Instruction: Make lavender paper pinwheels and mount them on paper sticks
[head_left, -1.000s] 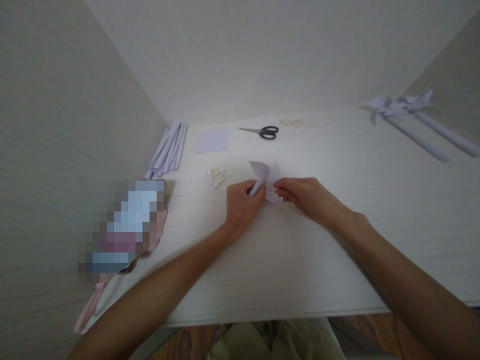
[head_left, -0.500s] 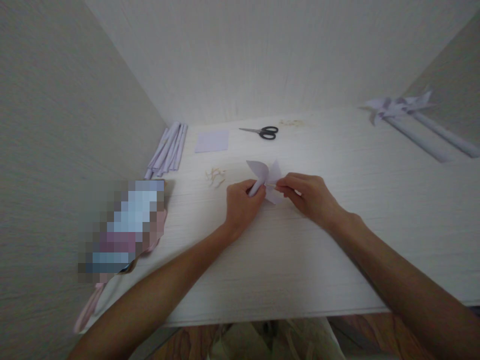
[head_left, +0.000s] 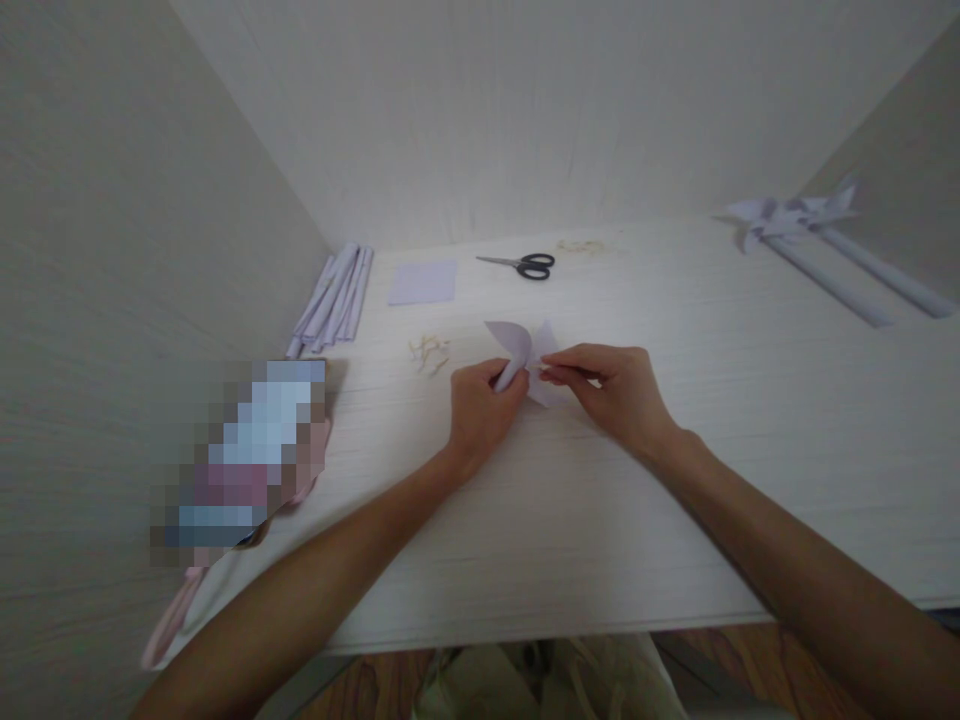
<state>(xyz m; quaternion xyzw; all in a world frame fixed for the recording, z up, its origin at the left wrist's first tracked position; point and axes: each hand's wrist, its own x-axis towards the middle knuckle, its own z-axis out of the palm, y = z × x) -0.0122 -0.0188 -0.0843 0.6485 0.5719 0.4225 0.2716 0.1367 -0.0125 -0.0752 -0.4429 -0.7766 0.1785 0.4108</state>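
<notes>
A pale lilac paper pinwheel (head_left: 512,336) with curved blades is held just above the table. My left hand (head_left: 484,410) is closed around it, thumb and fingers on a rolled paper tube (head_left: 507,375) at its back. My right hand (head_left: 619,390) pinches at the middle of the pinwheel from the right. Between its fingertips is a thin pale stick, now almost wholly hidden by the fingers. Left of the pinwheel lies a small heap of short, thin pale sticks (head_left: 429,352).
Black-handled scissors (head_left: 534,266) and a square paper sheet (head_left: 422,283) lie toward the back wall. Several paper tubes (head_left: 334,300) are stacked at left, above a blurred-out object (head_left: 262,430). Finished-looking pinwheels (head_left: 787,218) on tubes rest at right. More small pale bits (head_left: 581,246) lie near the wall.
My right hand has moved left, its fingertips now close against the pinwheel's middle. Less of the thin stick shows. My left hand keeps its hold with little movement.
</notes>
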